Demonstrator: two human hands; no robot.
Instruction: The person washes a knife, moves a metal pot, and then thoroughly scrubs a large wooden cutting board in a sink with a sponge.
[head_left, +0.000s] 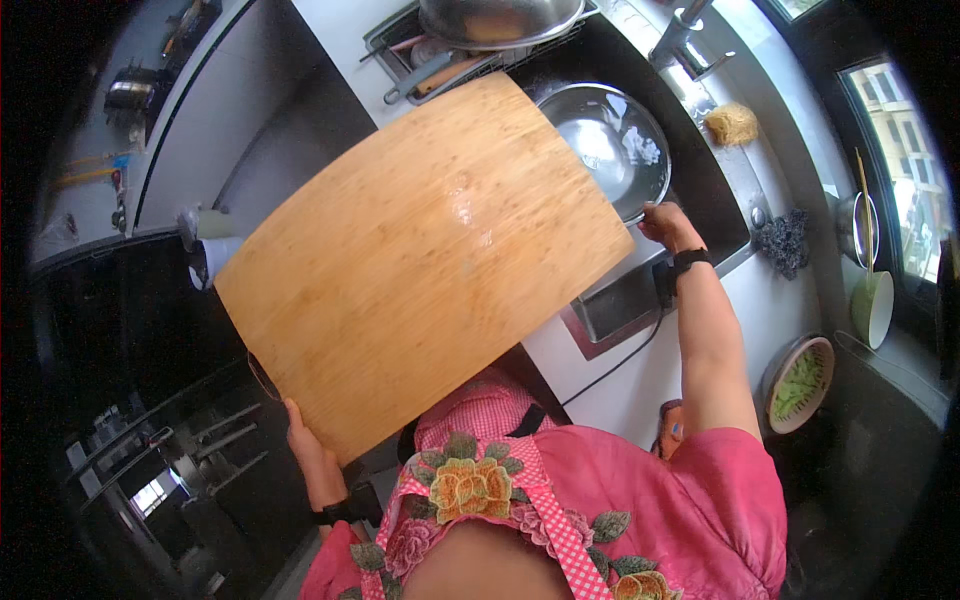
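A large wooden cutting board is held at a slant before me, with a wet patch shining near its middle. My left hand grips its lower left edge, the thumb on the upper face. At the board's right corner my right hand has its fingers curled on the rim of a shiny metal basin. The basin sits in the dark sink and is partly hidden behind the board. White marks, perhaps reflections or foam, show on its inside.
Beyond the board, a dish rack holds utensils and a large metal bowl. A faucet, a sponge and a dark scrubber line the sink's ledge. Right, a basket holds green vegetables. Cups stand left.
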